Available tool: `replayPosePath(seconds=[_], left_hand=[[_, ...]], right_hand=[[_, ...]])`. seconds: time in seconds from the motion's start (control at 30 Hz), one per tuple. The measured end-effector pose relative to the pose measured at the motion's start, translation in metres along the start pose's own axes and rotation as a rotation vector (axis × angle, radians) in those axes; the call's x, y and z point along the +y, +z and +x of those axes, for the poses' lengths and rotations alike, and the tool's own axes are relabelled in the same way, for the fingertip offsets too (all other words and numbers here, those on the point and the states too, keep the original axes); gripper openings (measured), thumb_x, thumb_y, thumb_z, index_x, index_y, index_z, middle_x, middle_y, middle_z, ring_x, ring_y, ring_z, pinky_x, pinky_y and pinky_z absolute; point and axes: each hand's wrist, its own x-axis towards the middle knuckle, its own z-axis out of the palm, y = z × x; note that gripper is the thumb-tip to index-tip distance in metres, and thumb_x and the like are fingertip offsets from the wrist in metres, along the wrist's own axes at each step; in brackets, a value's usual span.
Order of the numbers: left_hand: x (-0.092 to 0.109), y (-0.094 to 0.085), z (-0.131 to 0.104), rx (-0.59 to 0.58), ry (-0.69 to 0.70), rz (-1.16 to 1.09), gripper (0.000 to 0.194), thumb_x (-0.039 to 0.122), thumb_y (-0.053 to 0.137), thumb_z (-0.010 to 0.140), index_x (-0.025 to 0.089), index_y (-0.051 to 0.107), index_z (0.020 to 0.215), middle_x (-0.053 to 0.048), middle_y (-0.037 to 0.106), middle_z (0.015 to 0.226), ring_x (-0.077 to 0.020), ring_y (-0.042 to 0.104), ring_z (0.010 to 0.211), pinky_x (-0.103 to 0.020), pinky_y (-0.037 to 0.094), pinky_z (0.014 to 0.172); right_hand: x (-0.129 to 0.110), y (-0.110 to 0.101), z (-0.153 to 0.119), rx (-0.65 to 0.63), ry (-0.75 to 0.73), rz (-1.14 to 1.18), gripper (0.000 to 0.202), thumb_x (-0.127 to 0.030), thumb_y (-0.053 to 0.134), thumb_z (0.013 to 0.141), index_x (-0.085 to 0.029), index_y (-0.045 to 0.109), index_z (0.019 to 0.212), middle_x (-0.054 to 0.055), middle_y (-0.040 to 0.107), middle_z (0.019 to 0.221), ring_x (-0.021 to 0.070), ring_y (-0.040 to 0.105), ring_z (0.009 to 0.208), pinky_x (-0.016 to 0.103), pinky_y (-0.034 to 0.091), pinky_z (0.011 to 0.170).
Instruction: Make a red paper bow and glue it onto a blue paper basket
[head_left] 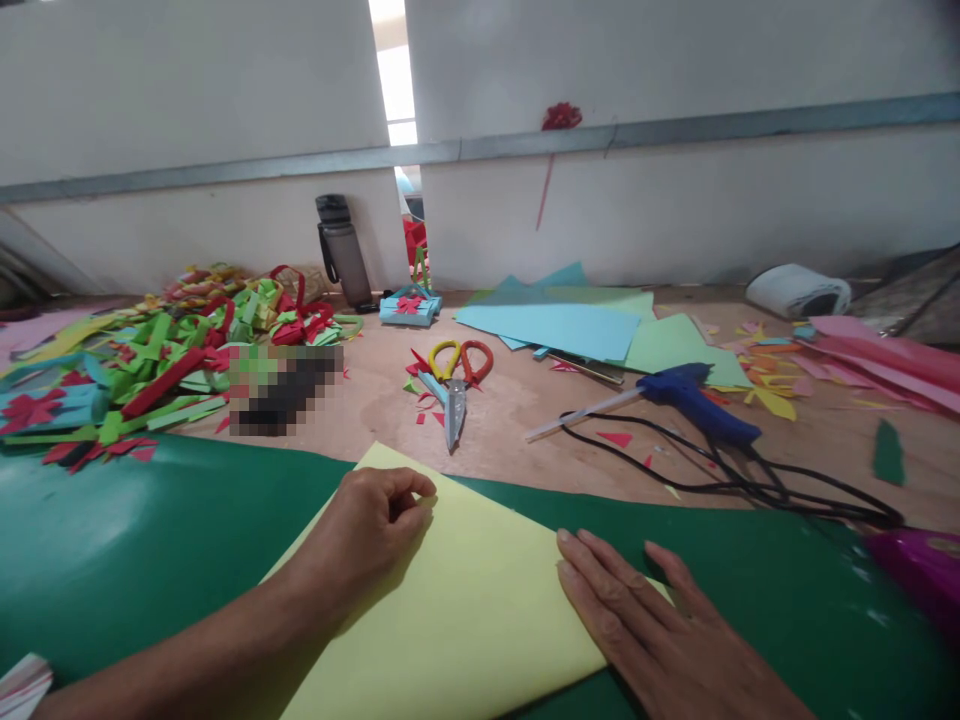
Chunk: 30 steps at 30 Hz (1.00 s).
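Note:
A large sheet of pale yellow paper (465, 580) lies at a slant in front of me, with one corner pointing away. My left hand (382, 525) rests on the sheet near that far corner, its fingers curled in and the thumb close to the index finger; nothing shows between them. Along the paper's right edge lies my right hand (637, 610), fingers stretched out flat and pressing on it. Under the sheet is a green mat (225, 510). Beyond the paper, scissors (455, 405) with yellow and red handles lie with blades toward me.
A blue glue gun (697, 400) with a black cord lies to the right. Behind it are blue and green paper sheets (555, 325). Red and green paper strips (172, 365) pile up at left, near a dark bottle (345, 255). A white roll (799, 290) stands far right.

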Motion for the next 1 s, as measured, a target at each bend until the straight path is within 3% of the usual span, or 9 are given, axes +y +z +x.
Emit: replayPosePath(seconds=[0.07, 0.13, 0.23, 0.3, 0.33, 0.47, 0.63, 0.87, 1.0], left_hand=[[0.0, 0.001, 0.0, 0.011, 0.022, 0.014, 0.021, 0.025, 0.046, 0.076, 0.014, 0.064, 0.071, 0.006, 0.034, 0.051, -0.0077, 0.027, 0.046, -0.019, 0.02, 0.041], [0.0, 0.002, 0.0, 0.011, 0.029, 0.021, 0.021, 0.024, 0.045, 0.076, 0.014, 0.061, 0.068, 0.006, 0.033, 0.051, -0.0074, 0.027, 0.046, -0.018, 0.02, 0.041], [0.002, 0.001, 0.0, 0.002, 0.03, 0.029, 0.02, 0.023, 0.044, 0.077, 0.015, 0.057, 0.064, 0.006, 0.032, 0.051, -0.0073, 0.026, 0.046, -0.018, 0.02, 0.041], [0.003, 0.001, 0.0, 0.002, 0.031, 0.037, 0.019, 0.023, 0.044, 0.077, 0.015, 0.056, 0.064, 0.006, 0.032, 0.052, -0.0074, 0.026, 0.047, -0.018, 0.019, 0.041], [0.003, 0.002, 0.0, 0.001, 0.032, 0.045, 0.018, 0.023, 0.044, 0.076, 0.015, 0.056, 0.064, 0.006, 0.032, 0.052, -0.0075, 0.026, 0.047, -0.018, 0.019, 0.041], [0.003, 0.003, -0.001, -0.014, 0.031, 0.08, 0.017, 0.02, 0.042, 0.075, 0.016, 0.055, 0.066, 0.006, 0.028, 0.053, -0.0078, 0.024, 0.048, -0.019, 0.017, 0.041], [0.005, 0.003, -0.002, -0.038, 0.049, 0.097, 0.017, 0.019, 0.039, 0.075, 0.018, 0.04, 0.058, 0.006, 0.021, 0.055, -0.0084, 0.019, 0.05, -0.021, 0.013, 0.042], [0.0, 0.004, -0.004, -0.028, 0.109, 0.17, 0.016, 0.019, 0.04, 0.076, 0.018, 0.042, 0.06, 0.006, 0.022, 0.055, -0.0086, 0.019, 0.05, -0.022, 0.014, 0.043], [0.0, 0.005, -0.004, -0.007, 0.113, 0.194, 0.016, 0.02, 0.041, 0.075, 0.017, 0.045, 0.06, 0.006, 0.022, 0.054, -0.0083, 0.019, 0.049, -0.022, 0.013, 0.042]], right_hand=[[0.0, -0.005, 0.003, 0.028, -0.022, -0.063, 0.061, -0.039, 0.033, 0.088, -0.013, 0.029, 0.143, 0.014, 0.05, 0.136, 0.0311, 0.046, 0.123, 0.048, 0.047, 0.083], [0.0, -0.007, 0.004, 0.134, -0.048, -0.128, 0.058, -0.04, 0.029, 0.088, -0.012, 0.036, 0.139, 0.015, 0.053, 0.133, 0.0306, 0.049, 0.12, 0.047, 0.048, 0.08], [-0.001, -0.005, 0.003, 0.045, -0.065, -0.173, 0.057, -0.045, 0.032, 0.087, -0.011, 0.045, 0.131, 0.016, 0.052, 0.133, 0.0317, 0.048, 0.121, 0.048, 0.049, 0.079], [-0.001, -0.005, 0.004, 0.091, -0.084, -0.193, 0.062, -0.051, 0.028, 0.087, -0.01, 0.048, 0.128, 0.018, 0.053, 0.131, 0.0329, 0.049, 0.119, 0.048, 0.05, 0.076], [-0.001, -0.005, 0.004, 0.133, -0.093, -0.199, 0.064, -0.054, 0.025, 0.087, -0.009, 0.049, 0.127, 0.019, 0.054, 0.131, 0.0332, 0.05, 0.118, 0.048, 0.05, 0.074], [-0.002, -0.013, 0.007, -0.024, -0.054, -0.142, 0.062, -0.052, 0.033, 0.088, -0.009, 0.047, 0.131, 0.018, 0.051, 0.134, 0.0329, 0.047, 0.122, 0.05, 0.049, 0.081], [-0.005, -0.022, 0.007, -0.035, -0.035, -0.116, 0.073, -0.064, 0.033, 0.086, -0.008, 0.049, 0.129, 0.019, 0.051, 0.134, 0.0345, 0.048, 0.121, 0.051, 0.047, 0.083], [-0.007, -0.03, 0.01, -0.064, -0.029, -0.118, 0.078, -0.068, 0.034, 0.085, -0.005, 0.05, 0.128, 0.019, 0.05, 0.134, 0.0342, 0.048, 0.121, 0.052, 0.047, 0.084], [-0.006, -0.028, 0.014, -0.087, -0.051, -0.008, 0.076, -0.064, 0.037, 0.086, -0.004, 0.046, 0.131, 0.018, 0.049, 0.135, 0.0315, 0.046, 0.124, 0.049, 0.045, 0.09]])
